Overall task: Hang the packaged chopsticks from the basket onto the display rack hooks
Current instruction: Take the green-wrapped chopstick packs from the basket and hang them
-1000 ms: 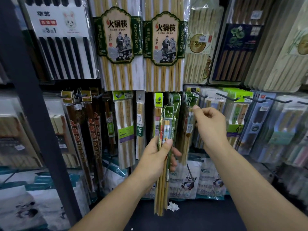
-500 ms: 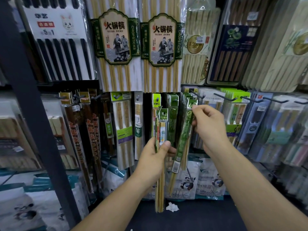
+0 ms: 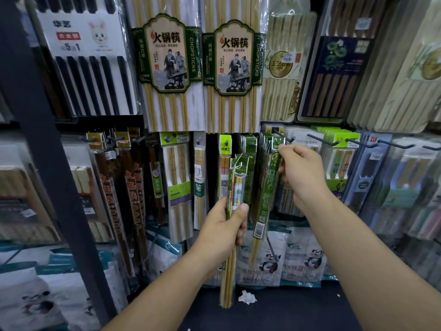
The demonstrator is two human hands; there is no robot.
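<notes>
My left hand (image 3: pixel 226 225) grips a bundle of packaged chopsticks (image 3: pixel 235 187) upright in front of the rack, thumb across the front pack. My right hand (image 3: pixel 301 174) pinches the top of a single green chopstick pack (image 3: pixel 267 199) and holds its header up at a black hook (image 3: pixel 282 137), where several matching green packs hang. The pack slants down and to the left from my fingers. Whether its hole is on the hook is hidden by my fingers. The basket is out of view.
Large hotpot chopstick packs (image 3: pixel 167 68) hang on the upper row. More black hooks (image 3: pixel 322 140) jut out to the right with other packs. A dark upright post (image 3: pixel 45 139) stands at the left. Panda-print bags (image 3: pixel 269 256) and a crumpled white scrap (image 3: pixel 247 297) lie below.
My right hand took one green pack from the bundle and raised it up and right to the hook. My left hand kept the remaining bundle almost still.
</notes>
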